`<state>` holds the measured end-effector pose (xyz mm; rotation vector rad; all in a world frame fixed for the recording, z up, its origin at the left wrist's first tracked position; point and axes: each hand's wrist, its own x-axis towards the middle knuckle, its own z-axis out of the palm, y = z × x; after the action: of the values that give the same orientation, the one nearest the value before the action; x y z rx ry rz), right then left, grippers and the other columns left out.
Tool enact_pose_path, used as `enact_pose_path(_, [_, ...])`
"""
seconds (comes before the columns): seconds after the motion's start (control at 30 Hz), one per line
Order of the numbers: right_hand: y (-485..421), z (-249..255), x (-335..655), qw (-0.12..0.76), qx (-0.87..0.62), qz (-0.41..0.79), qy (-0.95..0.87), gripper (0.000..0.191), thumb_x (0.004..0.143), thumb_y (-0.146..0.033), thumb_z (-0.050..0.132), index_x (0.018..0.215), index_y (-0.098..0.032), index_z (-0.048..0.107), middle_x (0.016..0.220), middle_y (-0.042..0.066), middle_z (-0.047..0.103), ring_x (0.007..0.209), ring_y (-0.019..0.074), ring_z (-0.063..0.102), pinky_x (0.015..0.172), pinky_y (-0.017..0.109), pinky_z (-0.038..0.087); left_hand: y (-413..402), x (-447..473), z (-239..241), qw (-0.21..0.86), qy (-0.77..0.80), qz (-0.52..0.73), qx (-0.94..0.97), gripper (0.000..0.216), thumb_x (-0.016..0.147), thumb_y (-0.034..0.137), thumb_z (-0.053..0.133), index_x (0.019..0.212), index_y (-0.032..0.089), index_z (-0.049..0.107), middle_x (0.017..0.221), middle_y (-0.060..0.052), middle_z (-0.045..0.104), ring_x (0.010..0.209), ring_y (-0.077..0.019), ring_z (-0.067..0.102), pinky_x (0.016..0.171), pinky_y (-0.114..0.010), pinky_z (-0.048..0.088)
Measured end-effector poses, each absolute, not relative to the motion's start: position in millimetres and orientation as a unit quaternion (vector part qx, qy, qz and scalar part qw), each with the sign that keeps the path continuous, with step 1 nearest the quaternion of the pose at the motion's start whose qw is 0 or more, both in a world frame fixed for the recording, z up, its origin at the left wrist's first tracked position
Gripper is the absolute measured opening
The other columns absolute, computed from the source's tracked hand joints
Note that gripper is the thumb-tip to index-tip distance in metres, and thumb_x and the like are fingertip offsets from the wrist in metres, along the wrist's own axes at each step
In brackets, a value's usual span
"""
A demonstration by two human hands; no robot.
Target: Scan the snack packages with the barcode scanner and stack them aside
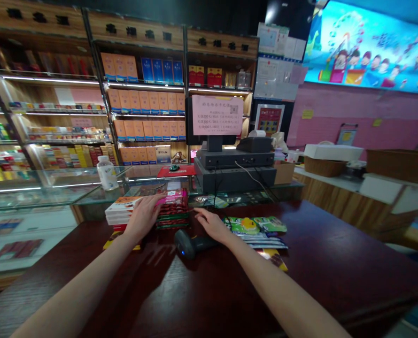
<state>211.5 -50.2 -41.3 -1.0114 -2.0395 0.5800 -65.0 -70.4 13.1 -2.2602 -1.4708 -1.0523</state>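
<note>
My left hand (146, 215) lies across the left side of a stack of red and green packets (173, 218). Its fingers stretch out to a pink packet (176, 196) on top; the thumb is hard to make out. To the right of the stack, my right hand (211, 225) hovers with nothing visible in it, index finger extended and the others loosely curled. A black barcode scanner (185, 244) with a blue light rests on the table between my forearms, its handle reaching under my right wrist. White and orange boxes (119, 210) are piled beside my left hand.
Green packets (247, 225) and a yellow-brown packet (274, 259) lie right of my right forearm. Beyond the dark wooden table (336, 253) stand a cash register with a screen (233, 164) and a white bottle (106, 173) on a glass counter. Stocked shelves line the back.
</note>
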Motion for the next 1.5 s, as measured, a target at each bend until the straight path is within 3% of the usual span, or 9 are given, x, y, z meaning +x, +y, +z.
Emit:
enact_pose_path(0.2, [-70.1,-52.2,223.2,0.331,-0.408,0.225,-0.82,0.038,0.095,-0.024,0.045,0.127,-0.025,0.065,0.089,0.0,0.077,0.091,0.0191,0.071,0.088,0.03,0.051,-71.5,-66.7,10.2,0.137,-0.502,-0.353,-0.778,0.037,0.096,0.034,0.037,0.121,0.026,0.063,0.12,-0.009,0.07,0.112,-0.0274,0.062,0.102,-0.046,0.041])
enact_pose_path(0.47, [-80.0,-59.6,225.4,0.341,-0.398,0.216,-0.824,0.034,0.095,-0.026,0.049,0.123,-0.027,0.068,0.116,0.001,0.074,0.108,0.02,0.069,0.097,0.03,0.049,-80.7,-45.8,2.9,0.124,-0.467,-0.347,-0.804,0.033,0.094,0.032,0.04,0.115,0.026,0.065,0.108,-0.008,0.073,0.104,-0.0256,0.065,0.1,-0.044,0.041])
enact_pose_path(0.6, [-83.9,-60.5,231.4,0.338,-0.394,0.213,-0.828,0.034,0.094,-0.026,0.052,0.124,-0.027,0.067,0.112,0.002,0.076,0.104,0.0205,0.07,0.093,0.03,0.049,-85.2,-31.9,1.1,0.097,-0.434,-0.343,-0.827,0.031,0.095,0.031,0.04,0.114,0.027,0.065,0.114,-0.006,0.073,0.109,-0.0229,0.064,0.103,-0.042,0.039])
enact_pose_path(0.8, [-83.8,-61.2,243.5,0.312,-0.39,0.209,-0.841,0.036,0.09,-0.025,0.056,0.124,-0.025,0.067,0.088,0.0,0.076,0.083,0.0177,0.071,0.079,0.026,0.049,-82.5,-19.1,-1.7,0.087,-0.417,-0.331,-0.842,0.03,0.097,0.031,0.039,0.113,0.026,0.064,0.114,-0.006,0.073,0.109,-0.0224,0.064,0.102,-0.042,0.039])
enact_pose_path(1.27, [-89.4,-46.9,278.8,0.276,-0.394,0.281,-0.83,0.029,0.088,-0.025,0.054,0.106,-0.021,0.076,0.072,-0.001,0.076,0.074,0.0169,0.071,0.073,0.025,0.05,-70.6,17.5,-14.5,0.091,-0.391,-0.305,-0.864,0.028,0.097,0.027,0.042,0.114,0.025,0.064,0.112,-0.004,0.073,0.104,-0.0209,0.065,0.104,-0.042,0.037])
enact_pose_path(1.5, [-84.4,-48.7,281.5,0.276,-0.384,0.287,-0.833,0.03,0.088,-0.027,0.056,0.111,-0.021,0.075,0.085,0.0,0.079,0.087,0.0186,0.073,0.084,0.027,0.052,-63.4,39.4,-15.9,0.121,-0.368,-0.282,-0.878,0.028,0.098,0.024,0.041,0.116,0.023,0.063,0.112,-0.004,0.073,0.102,-0.0197,0.064,0.103,-0.043,0.039])
